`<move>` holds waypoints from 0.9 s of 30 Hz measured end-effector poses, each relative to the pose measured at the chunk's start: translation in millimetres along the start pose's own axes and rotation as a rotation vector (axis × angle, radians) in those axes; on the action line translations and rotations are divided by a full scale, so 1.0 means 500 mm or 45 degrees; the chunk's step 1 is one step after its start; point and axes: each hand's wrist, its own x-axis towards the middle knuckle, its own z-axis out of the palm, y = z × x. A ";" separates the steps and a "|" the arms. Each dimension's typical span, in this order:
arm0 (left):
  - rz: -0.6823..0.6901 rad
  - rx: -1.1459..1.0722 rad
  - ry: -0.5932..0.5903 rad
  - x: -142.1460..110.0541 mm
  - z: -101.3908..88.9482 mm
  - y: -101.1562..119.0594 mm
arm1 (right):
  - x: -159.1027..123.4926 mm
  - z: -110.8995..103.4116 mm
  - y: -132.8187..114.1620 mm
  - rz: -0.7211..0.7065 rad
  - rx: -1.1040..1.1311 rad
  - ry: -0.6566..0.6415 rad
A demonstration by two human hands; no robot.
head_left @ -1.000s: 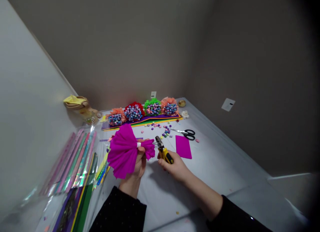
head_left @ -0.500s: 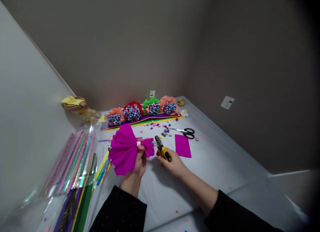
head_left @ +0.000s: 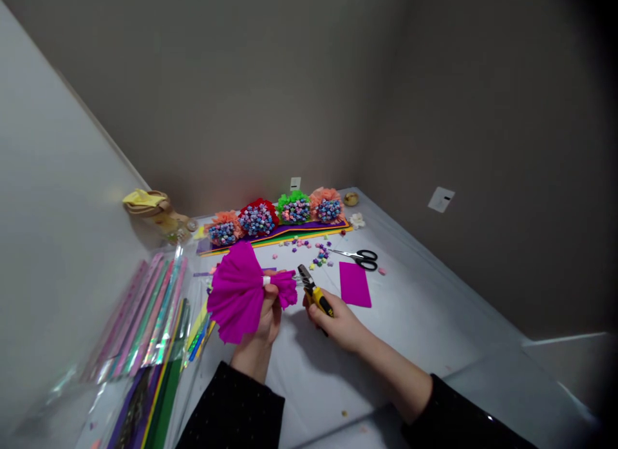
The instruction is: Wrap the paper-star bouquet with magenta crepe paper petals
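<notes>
My left hand [head_left: 266,314] is closed around a magenta crepe paper bunch [head_left: 237,291], near the white band [head_left: 266,281] that gathers it. The wide pleated side fans out to the left, and a short ruffled end points right. Thin wire ends [head_left: 299,281] stick out of that short end. My right hand [head_left: 335,317] grips yellow-and-black pliers [head_left: 318,299], with their jaws up at the wires. Whether the jaws are closed on a wire is too small to tell. Both hands are above the white table.
Black-handled scissors [head_left: 364,258] and a magenta paper sheet [head_left: 355,285] lie right of the pliers. Small paper stars [head_left: 321,252] are scattered behind. Several star-filled paper flowers [head_left: 258,217] line the wall. Packs of paper strips [head_left: 140,320] lie left, near a tape roll [head_left: 149,201].
The pliers' handles look slightly wider apart, with a lower handle now showing below my right hand. The paper bunch has shifted very slightly left; the whole view has moved a little.
</notes>
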 end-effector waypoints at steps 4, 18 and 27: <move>-0.067 -0.065 -0.042 -0.007 0.001 -0.001 | -0.009 0.009 -0.004 0.006 0.323 -0.116; -0.231 -0.287 -0.312 -0.014 -0.022 0.009 | -0.027 0.015 -0.014 0.114 0.782 -0.441; -0.109 -0.131 -0.255 -0.008 -0.005 0.027 | -0.033 -0.018 -0.038 0.084 0.519 -0.420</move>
